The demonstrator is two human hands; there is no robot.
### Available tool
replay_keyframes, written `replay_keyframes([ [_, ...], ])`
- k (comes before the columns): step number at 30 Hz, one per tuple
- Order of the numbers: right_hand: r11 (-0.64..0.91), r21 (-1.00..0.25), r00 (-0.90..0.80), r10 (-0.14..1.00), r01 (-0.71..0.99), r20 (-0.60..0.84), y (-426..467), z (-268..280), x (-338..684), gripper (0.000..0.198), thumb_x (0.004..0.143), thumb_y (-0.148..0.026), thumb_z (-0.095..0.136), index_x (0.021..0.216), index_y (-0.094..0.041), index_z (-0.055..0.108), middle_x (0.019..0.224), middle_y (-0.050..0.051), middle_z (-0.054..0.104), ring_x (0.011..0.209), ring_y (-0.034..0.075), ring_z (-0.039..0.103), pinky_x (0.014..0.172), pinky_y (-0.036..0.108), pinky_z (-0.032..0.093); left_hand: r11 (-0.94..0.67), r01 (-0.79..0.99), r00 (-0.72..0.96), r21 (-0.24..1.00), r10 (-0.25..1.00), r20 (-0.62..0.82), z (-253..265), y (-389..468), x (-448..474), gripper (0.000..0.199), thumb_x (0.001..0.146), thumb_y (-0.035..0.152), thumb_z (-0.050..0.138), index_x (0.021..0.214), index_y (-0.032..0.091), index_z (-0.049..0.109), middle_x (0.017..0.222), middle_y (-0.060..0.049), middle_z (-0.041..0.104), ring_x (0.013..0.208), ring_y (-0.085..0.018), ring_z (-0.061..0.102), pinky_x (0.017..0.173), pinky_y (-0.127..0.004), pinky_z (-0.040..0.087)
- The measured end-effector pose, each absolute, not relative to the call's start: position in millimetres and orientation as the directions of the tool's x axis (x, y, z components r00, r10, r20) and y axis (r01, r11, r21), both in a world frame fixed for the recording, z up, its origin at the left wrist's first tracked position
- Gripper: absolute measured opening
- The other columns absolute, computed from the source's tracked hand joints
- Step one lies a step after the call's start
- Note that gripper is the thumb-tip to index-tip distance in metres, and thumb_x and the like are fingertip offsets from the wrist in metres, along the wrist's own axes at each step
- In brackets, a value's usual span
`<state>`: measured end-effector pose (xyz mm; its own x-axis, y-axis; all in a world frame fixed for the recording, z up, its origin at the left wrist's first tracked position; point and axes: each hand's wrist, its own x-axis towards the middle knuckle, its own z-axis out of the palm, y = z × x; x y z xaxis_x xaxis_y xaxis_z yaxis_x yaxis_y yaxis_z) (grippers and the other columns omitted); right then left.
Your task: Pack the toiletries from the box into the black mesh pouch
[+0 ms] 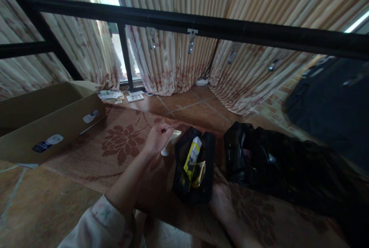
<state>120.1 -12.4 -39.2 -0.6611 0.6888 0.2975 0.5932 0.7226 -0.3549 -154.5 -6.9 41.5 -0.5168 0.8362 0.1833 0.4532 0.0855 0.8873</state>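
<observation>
My left hand (158, 138) is closed in a pinch above the patterned cloth. At its fingertips is a small pale, shiny piece (174, 134) whose kind I cannot make out. A white rounded end (165, 152) shows just below the hand; whether it belongs to the same piece is unclear. Right of it stands an open black bag (210, 152). Inside lie a yellow-and-white packet (192, 157) and another yellow item (199, 175). My right hand (221, 201) grips the bag's lower right side, its fingers partly hidden.
A reddish-brown flowered cloth (127, 140) covers the low surface. An open cardboard box (69, 125) stands left, with papers (111, 96) beyond it. Black plastic (273, 163) lies right. A dark metal bar (161, 17) with clips crosses before the curtains (196, 63).
</observation>
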Motion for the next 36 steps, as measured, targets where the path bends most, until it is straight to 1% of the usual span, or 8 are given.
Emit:
replay_keyframes([
  [3, 0.730, -0.364, -0.665, 0.680, 0.578, 0.307, -12.5, -37.1, 119.0, 0.050, 0.074, -0.006, 0.047, 0.122, -0.018, 0.057, 0.112, 0.011, 0.066, 0.105, 0.024, 0.060, 0.093, 0.038, 0.050, 0.082, 0.442, -0.507, 0.893, 0.845, 0.173, 41.5, -7.0, -155.6, 0.027, 0.076, 0.037, 0.053, 0.071, 0.015, 0.067, 0.064, 0.000, 0.062, 0.060, -0.013, 0.054, 0.055, -0.022, 0.039],
  [6, 0.739, -0.359, -0.666, 0.672, 0.570, 0.325, -12.1, -36.7, 118.5, 0.050, 0.076, -0.007, 0.047, 0.124, -0.019, 0.056, 0.116, 0.010, 0.065, 0.110, 0.024, 0.058, 0.096, 0.039, 0.048, 0.066, 0.430, -0.495, 0.900, 0.851, 0.174, 40.6, -6.9, -159.4, 0.028, 0.076, 0.039, 0.054, 0.073, 0.014, 0.068, 0.065, 0.000, 0.062, 0.060, -0.013, 0.054, 0.057, -0.022, 0.040],
  [9, 0.737, -0.354, -0.662, 0.674, 0.576, 0.328, -12.5, -38.0, 118.8, 0.050, 0.079, -0.008, 0.046, 0.127, -0.017, 0.053, 0.120, 0.010, 0.064, 0.115, 0.024, 0.055, 0.099, 0.039, 0.046, 0.061, 0.426, -0.484, 0.903, 0.858, 0.170, 37.7, -6.6, -161.6, 0.027, 0.074, 0.039, 0.058, 0.073, 0.015, 0.068, 0.066, -0.001, 0.063, 0.061, -0.013, 0.055, 0.057, -0.023, 0.041],
  [12, 0.730, -0.356, -0.659, 0.681, 0.583, 0.318, -13.1, -38.6, 119.2, 0.048, 0.079, -0.008, 0.046, 0.126, -0.016, 0.055, 0.119, 0.010, 0.064, 0.117, 0.024, 0.054, 0.101, 0.038, 0.045, 0.059, 0.401, -0.469, 0.914, 0.870, 0.150, 33.7, -6.4, -160.6, 0.024, 0.070, 0.039, 0.062, 0.073, 0.015, 0.068, 0.067, -0.001, 0.064, 0.061, -0.014, 0.056, 0.056, -0.023, 0.041],
  [17, 0.728, -0.356, -0.670, 0.682, 0.586, 0.292, -12.8, -38.2, 119.0, 0.051, 0.080, -0.009, 0.046, 0.131, -0.013, 0.050, 0.129, 0.012, 0.059, 0.118, 0.024, 0.054, 0.100, 0.038, 0.045, 0.042, 0.362, -0.450, 0.931, 0.883, 0.135, 28.7, -5.5, -158.2, 0.023, 0.066, 0.037, 0.066, 0.076, 0.016, 0.066, 0.066, 0.000, 0.065, 0.060, -0.014, 0.057, 0.055, -0.023, 0.041],
  [23, 0.717, -0.374, -0.650, 0.694, 0.588, 0.308, -13.0, -39.0, 118.6, 0.049, 0.077, -0.007, 0.047, 0.123, -0.016, 0.057, 0.117, 0.010, 0.065, 0.106, 0.023, 0.061, 0.095, 0.037, 0.049, 0.051, 0.387, -0.450, 0.921, 0.882, 0.140, 27.3, -5.3, -159.0, 0.022, 0.068, 0.037, 0.065, 0.077, 0.017, 0.065, 0.066, 0.001, 0.064, 0.061, -0.014, 0.056, 0.056, -0.023, 0.041],
  [31, 0.742, -0.351, -0.662, 0.669, 0.571, 0.338, -11.9, -41.0, 119.5, 0.050, 0.076, -0.008, 0.047, 0.124, -0.018, 0.057, 0.115, 0.010, 0.066, 0.104, 0.023, 0.061, 0.092, 0.037, 0.050, 0.074, 0.390, -0.456, 0.918, 0.881, 0.123, 30.1, -5.8, -157.5, 0.020, 0.067, 0.035, 0.063, 0.077, 0.017, 0.062, 0.063, 0.003, 0.059, 0.059, -0.012, 0.053, 0.055, -0.022, 0.039],
  [36, 0.753, -0.334, -0.671, 0.657, 0.567, 0.342, -10.5, -42.1, 120.1, 0.054, 0.075, -0.007, 0.048, 0.127, -0.017, 0.054, 0.118, 0.011, 0.065, 0.107, 0.024, 0.060, 0.095, 0.039, 0.048, 0.090, 0.375, -0.458, 0.923, 0.883, 0.100, 31.4, -6.5, -155.7, 0.017, 0.067, 0.033, 0.060, 0.075, 0.017, 0.061, 0.063, 0.003, 0.059, 0.059, -0.012, 0.053, 0.054, -0.022, 0.039],
])
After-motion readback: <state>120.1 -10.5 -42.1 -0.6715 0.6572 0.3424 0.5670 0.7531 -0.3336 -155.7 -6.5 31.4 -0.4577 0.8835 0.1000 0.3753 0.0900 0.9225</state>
